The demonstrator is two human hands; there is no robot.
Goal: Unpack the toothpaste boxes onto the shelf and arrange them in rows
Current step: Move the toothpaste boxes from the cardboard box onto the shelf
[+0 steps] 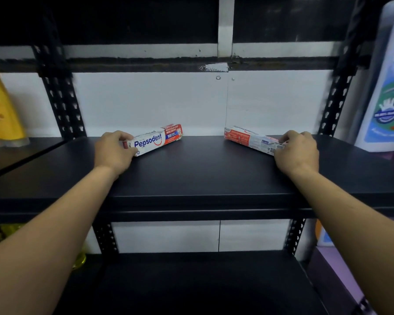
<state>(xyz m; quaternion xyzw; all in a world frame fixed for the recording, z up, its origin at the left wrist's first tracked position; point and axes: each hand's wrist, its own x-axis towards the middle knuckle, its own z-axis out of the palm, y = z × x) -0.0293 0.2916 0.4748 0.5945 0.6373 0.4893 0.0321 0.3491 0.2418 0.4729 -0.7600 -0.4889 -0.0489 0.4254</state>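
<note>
1. The near end of each toothpaste box is hidden under the hand holding it. At the far right a tall white bottle (387,87) is cut off by the edge of view and blurred, so its blue and green label cannot be read. At the far left a yellow packet (2,110) is also cut off, and its print is too smeared to make out.
2. The left hand (114,151) grips the near end of the left box (157,140), fingers curled over the top and thumb underneath at the front.
3. The right hand (296,153) grips the near end of the right box (248,138) in the same way, fingers curled round it.
4. Both boxes lie near the back of the black shelf (203,178), well apart. Their far ends slant in towards the middle and the white wall (146,101) behind.
5. The left box reads "Pepsodent" in blue on white, with a red panel saying "PENCEGAH GIGI BERLUBANG" and a blue patch saying "10X".
6. The right box shows a red and grey-white face of fine print, too small to read.
7. Black perforated uprights (59,92) stand at the back corners of the shelf.
8. A lower shelf (191,280) sits below in shadow, with something yellow (81,260) just left of it that I cannot identify.
9. Both bare forearms reach across the front edge of the shelf.
</note>
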